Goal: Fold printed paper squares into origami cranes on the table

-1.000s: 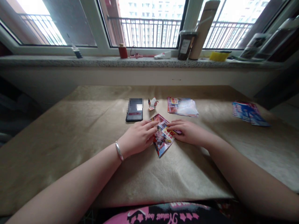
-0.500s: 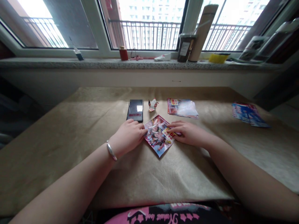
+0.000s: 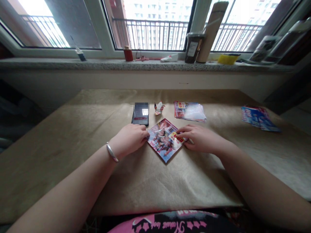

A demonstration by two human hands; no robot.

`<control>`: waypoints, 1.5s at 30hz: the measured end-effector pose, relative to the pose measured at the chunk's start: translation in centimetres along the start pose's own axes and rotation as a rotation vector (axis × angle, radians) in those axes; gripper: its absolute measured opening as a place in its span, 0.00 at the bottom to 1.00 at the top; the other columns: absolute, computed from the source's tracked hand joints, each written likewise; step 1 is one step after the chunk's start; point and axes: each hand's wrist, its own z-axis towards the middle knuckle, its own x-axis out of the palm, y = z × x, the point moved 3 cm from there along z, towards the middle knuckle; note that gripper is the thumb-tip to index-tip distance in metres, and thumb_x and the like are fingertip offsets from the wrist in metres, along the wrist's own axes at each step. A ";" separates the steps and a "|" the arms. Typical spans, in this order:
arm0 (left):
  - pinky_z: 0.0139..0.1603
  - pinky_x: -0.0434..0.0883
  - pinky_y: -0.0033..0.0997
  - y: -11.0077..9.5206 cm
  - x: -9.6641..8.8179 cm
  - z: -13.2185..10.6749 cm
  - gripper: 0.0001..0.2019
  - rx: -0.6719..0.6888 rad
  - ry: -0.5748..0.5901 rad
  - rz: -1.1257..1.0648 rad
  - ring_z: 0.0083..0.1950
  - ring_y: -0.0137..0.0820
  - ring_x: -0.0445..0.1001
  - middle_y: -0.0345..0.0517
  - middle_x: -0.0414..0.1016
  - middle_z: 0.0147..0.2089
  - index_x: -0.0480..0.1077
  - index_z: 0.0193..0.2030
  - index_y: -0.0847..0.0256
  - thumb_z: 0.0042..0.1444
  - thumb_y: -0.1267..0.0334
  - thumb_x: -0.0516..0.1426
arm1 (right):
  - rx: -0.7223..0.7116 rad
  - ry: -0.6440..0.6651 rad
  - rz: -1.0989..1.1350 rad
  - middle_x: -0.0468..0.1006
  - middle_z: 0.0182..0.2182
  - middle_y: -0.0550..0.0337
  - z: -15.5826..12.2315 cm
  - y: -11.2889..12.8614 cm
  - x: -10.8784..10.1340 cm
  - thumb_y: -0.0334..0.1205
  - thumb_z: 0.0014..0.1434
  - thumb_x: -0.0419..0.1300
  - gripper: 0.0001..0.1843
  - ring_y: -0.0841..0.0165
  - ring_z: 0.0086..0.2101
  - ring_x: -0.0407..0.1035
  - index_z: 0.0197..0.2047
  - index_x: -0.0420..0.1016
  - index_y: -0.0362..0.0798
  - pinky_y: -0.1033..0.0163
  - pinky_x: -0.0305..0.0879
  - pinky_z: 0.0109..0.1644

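A square sheet of glossy printed paper (image 3: 165,141), set corner-on like a diamond, rests on the table in front of me. My left hand (image 3: 130,137) is closed at its left corner, with the fingertips curled at the edge. At the right corner my right hand (image 3: 200,137) grips the sheet, its index finger lying over the yellow price patch and its thumb partly hidden. Just beyond the sheet stands a small folded paper figure (image 3: 159,108). A dark phone (image 3: 140,118) lies beyond my left hand.
A stack of printed leaflets (image 3: 189,111) lies behind my right hand. Further right are several blue leaflets (image 3: 259,118). The table's brown cover (image 3: 73,145) runs back to the wall below the windowsill (image 3: 102,65), which holds a red bottle (image 3: 128,54), a dark jar (image 3: 193,48) and a tall tube (image 3: 212,32).
Both hands have moved slightly apart, the left one outward to the left. The sheet now looks flatter and wider, with more of its yellow patch showing.
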 end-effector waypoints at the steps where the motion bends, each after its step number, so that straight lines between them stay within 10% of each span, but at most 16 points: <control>1: 0.35 0.67 0.33 0.0 0.0 0.0 0.10 -0.005 -0.005 -0.005 0.35 0.34 0.73 0.45 0.72 0.35 0.73 0.37 0.58 0.59 0.64 0.51 | 0.001 0.002 -0.030 0.77 0.46 0.56 0.1 0.1 0.0 0.33 0.53 0.56 0.18 0.62 0.45 0.69 0.47 0.77 0.51 0.57 0.65 0.49; 32: 0.40 0.69 0.31 0.0 0.5 -0.1 0.11 -0.035 0.018 -0.065 0.40 0.34 0.73 0.44 0.74 0.40 0.75 0.41 0.54 0.58 0.63 0.52 | 0.031 0.077 -0.093 0.78 0.34 0.60 0.2 0.0 0.0 0.33 0.55 0.56 0.08 0.68 0.35 0.70 0.29 0.76 0.49 0.64 0.58 0.37; 45: 0.33 0.66 0.26 0.4 0.9 0.4 0.11 -0.138 -0.067 -0.119 0.37 0.31 0.72 0.43 0.73 0.36 0.75 0.37 0.54 0.59 0.58 0.52 | 0.302 0.072 0.209 0.76 0.30 0.60 0.1 -2.4 1.0 0.36 0.55 0.55 0.05 0.69 0.29 0.68 0.31 0.71 0.49 0.67 0.58 0.31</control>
